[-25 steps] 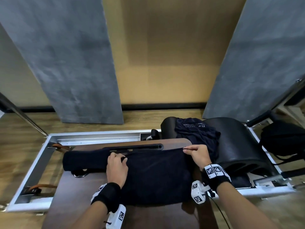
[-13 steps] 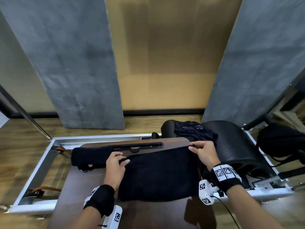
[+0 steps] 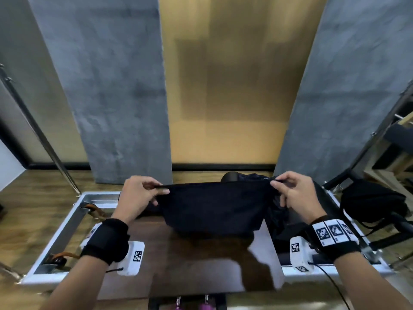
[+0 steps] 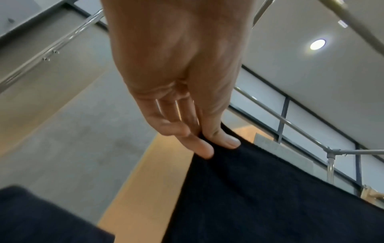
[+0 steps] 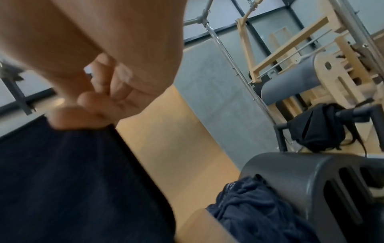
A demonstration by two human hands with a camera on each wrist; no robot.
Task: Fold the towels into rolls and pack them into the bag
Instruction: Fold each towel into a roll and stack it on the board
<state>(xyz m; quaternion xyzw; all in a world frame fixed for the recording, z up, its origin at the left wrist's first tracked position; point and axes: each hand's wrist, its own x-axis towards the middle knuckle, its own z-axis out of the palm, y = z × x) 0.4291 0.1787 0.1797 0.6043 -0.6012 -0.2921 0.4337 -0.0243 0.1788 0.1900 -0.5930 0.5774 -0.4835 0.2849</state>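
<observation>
A dark navy towel [image 3: 214,206] hangs in the air over the brown board [image 3: 196,265], stretched between both hands. My left hand [image 3: 154,190] pinches its top left corner; the left wrist view shows thumb and fingers [image 4: 207,148] clamped on the towel [image 4: 270,197]. My right hand [image 3: 279,186] pinches the top right corner, with the towel [image 5: 72,180] hanging below it in the right wrist view. A crumpled navy towel [image 5: 255,208] lies against the black arc barrel [image 5: 322,180]. A black bag [image 3: 373,202] hangs at the right.
The board sits in a white metal frame [image 3: 64,229] with straps at its left. The black arc barrel [image 3: 321,198] stands right of the board. Grey panels and a tan wall rise behind. Metal poles and wooden equipment [image 5: 290,49] stand at the right.
The towel lay flat on the board with both hands on its far edge; now both hands have lifted it by the top corners so it hangs. The head view has tilted up.
</observation>
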